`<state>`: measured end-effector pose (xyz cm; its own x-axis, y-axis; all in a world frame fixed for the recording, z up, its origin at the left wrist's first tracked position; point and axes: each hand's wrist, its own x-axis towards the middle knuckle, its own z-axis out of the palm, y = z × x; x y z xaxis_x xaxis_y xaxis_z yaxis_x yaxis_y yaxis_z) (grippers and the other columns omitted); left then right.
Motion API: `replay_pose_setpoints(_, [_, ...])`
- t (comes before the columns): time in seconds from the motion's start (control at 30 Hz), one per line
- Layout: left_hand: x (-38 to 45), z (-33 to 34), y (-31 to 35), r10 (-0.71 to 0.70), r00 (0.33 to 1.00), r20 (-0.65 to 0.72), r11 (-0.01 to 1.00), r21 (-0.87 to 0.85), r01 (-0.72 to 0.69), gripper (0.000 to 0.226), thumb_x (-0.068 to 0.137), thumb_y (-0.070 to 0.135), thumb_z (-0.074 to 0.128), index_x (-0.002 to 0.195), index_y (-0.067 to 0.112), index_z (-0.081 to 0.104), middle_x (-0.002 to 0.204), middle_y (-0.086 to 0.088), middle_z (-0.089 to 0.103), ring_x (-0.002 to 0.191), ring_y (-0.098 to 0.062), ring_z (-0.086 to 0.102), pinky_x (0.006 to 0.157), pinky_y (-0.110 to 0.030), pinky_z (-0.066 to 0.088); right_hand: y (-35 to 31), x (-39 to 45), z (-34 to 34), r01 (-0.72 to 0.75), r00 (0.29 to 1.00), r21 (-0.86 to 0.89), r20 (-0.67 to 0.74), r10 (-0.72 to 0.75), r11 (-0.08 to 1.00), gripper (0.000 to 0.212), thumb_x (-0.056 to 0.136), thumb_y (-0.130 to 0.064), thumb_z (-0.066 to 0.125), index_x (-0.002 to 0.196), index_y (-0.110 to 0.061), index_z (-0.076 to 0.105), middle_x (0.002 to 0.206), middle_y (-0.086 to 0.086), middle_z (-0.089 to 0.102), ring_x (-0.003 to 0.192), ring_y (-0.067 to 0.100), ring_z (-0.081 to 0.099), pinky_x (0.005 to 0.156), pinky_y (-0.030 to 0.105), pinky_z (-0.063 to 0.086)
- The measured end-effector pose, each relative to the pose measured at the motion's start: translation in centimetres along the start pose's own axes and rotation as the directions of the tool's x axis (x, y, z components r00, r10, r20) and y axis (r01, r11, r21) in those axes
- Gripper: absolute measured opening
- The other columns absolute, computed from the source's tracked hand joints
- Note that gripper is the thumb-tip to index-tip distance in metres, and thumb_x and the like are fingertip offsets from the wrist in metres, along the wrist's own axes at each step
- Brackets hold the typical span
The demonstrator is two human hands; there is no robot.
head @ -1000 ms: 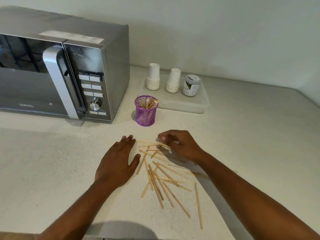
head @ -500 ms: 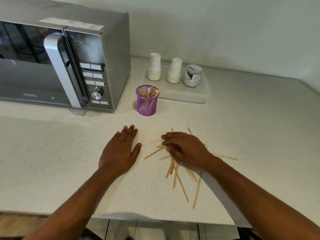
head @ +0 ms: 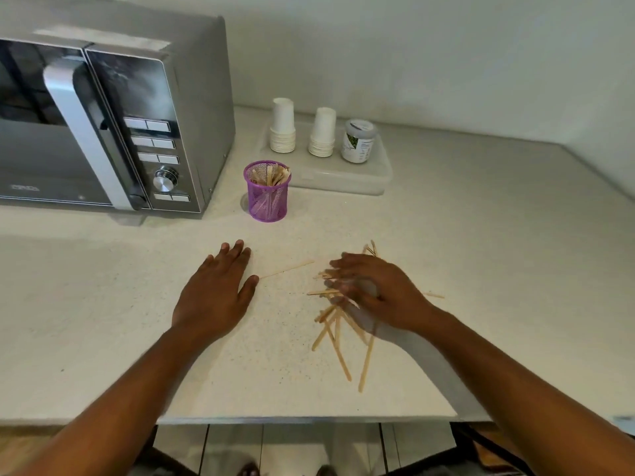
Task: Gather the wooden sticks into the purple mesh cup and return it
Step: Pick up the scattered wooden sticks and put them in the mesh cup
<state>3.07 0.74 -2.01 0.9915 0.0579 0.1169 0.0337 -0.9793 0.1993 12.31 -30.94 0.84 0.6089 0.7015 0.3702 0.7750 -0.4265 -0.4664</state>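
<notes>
A person's right hand (head: 379,292), fingers spread and blurred, is raking loose wooden sticks (head: 338,329) together on the surface (head: 481,252), its grip uncertain, while the left hand (head: 216,292) is lying flat and released; bunching and lifting them toward the far purple mesh cup (head: 267,191) likely comes next.

Bare counter (head: 481,269) between sticks (head: 338,341) and purple mesh cup (head: 267,192); microwave (head: 113,132) blocks left.
</notes>
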Motion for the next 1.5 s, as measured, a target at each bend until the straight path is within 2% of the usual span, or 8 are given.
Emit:
replay_pose_setpoints(0.13, [-0.1,0.2,-0.1,0.002,1.0,0.015,1.0,0.012,-0.003,0.075,0.094,0.059,0.007,0.157,0.019,0.013,0.164,0.001,0.007,0.152,-0.017,0.004,0.122,-0.036,0.012,-0.6,-2.7,-3.1,-0.162,0.935,-0.036,0.313,0.165,0.986,0.099,0.075,-0.071,0.075,0.157,-0.04,0.029,0.168,-0.014,0.021,0.157,0.006,0.006,0.128,0.041,0.014])
replay_pose_setpoints(0.23, [-0.2,0.4,-0.2,0.011,1.0,0.021,1.0,0.017,-0.012,0.075,0.094,0.059,0.007,0.157,0.019,0.013,0.164,0.0,0.008,0.151,-0.017,0.002,0.122,-0.038,0.012,-1.2,-4.6,-2.6,-0.099,0.881,-0.187,0.439,0.174,0.977,0.115,0.069,-0.085,0.065,0.16,-0.044,0.007,0.171,-0.015,-0.008,0.155,0.008,-0.02,0.125,0.041,-0.006])
replay_pose_setpoints(0.43, [-2.2,0.5,2.3,0.086,0.996,0.024,0.993,-0.08,-0.084,0.07,0.096,0.057,0.007,0.156,0.022,0.013,0.164,0.006,0.005,0.15,-0.009,-0.003,0.122,-0.031,0.008,-2.2,-3.4,0.7,-0.263,0.959,-0.227,0.042,0.279,0.938,0.089,0.082,-0.081,0.057,0.154,-0.033,0.035,0.169,-0.004,0.02,0.158,0.013,0.003,0.124,0.057,0.017])
replay_pose_setpoints(0.67, [-6.0,-0.5,7.4,-0.001,0.999,0.035,0.959,-0.282,0.01,0.074,0.091,0.07,0.008,0.155,0.034,0.009,0.161,0.017,0.004,0.147,0.001,-0.003,0.116,-0.021,0.004,-0.1,-4.4,-1.2,-0.554,0.803,-0.301,-0.439,0.403,0.776,0.044,0.086,-0.049,0.073,0.124,-0.03,0.062,0.128,-0.006,0.057,0.119,0.021,0.053,0.093,0.042,0.05])
replay_pose_setpoints(0.83, [-6.7,-0.8,11.4,-0.047,0.998,0.039,0.983,-0.175,0.053,0.092,0.083,0.08,0.034,0.153,0.021,0.026,0.158,-0.001,0.028,0.143,-0.021,0.022,0.113,-0.039,0.03,1.6,-6.0,-2.2,-0.645,0.761,-0.445,-0.303,0.573,0.621,0.025,0.095,-0.043,0.052,0.11,-0.025,0.063,0.112,0.004,0.054,0.099,0.027,0.054,0.079,0.042,0.052])
replay_pose_setpoints(1.17, [-3.7,-0.1,15.4,0.032,0.998,0.045,0.854,-0.52,-0.004,0.073,0.086,0.062,0.047,0.148,0.025,0.033,0.147,0.004,0.035,0.13,-0.014,0.025,0.102,-0.024,0.026,-4.0,-2.5,1.4,-0.521,0.853,-0.162,-0.077,0.516,0.838,0.026,0.1,-0.021,0.051,0.113,-0.014,0.071,0.108,0.007,0.059,0.093,0.021,0.061,0.079,0.037,0.053])
replay_pose_setpoints(1.3, [-4.1,-0.9,14.1,-0.133,0.99,-0.048,0.843,-0.531,0.087,0.069,0.089,0.052,0.059,0.147,0.022,0.037,0.137,0.0,0.041,0.128,-0.017,0.034,0.099,-0.025,0.03,-1.1,-1.4,-0.9,-0.573,0.801,-0.02,-0.223,0.555,0.819,0.026,0.099,-0.016,0.054,0.116,-0.018,0.073,0.112,0.004,0.067,0.098,0.017,0.063,0.091,0.035,0.053])
replay_pose_setpoints(1.5, [-6.2,-1.5,13.7,-0.057,0.995,0.087,0.912,-0.401,0.087,0.076,0.078,0.06,0.069,0.141,0.029,0.04,0.112,0.01,0.048,0.1,-0.005,0.05,0.082,-0.021,0.041,2.0,0.1,-0.8,-0.459,0.888,-0.311,-0.131,0.44,0.833,0.034,0.096,-0.025,0.057,0.129,-0.029,0.066,0.132,0.004,0.058,0.118,0.032,0.052,0.091,0.045,0.048])
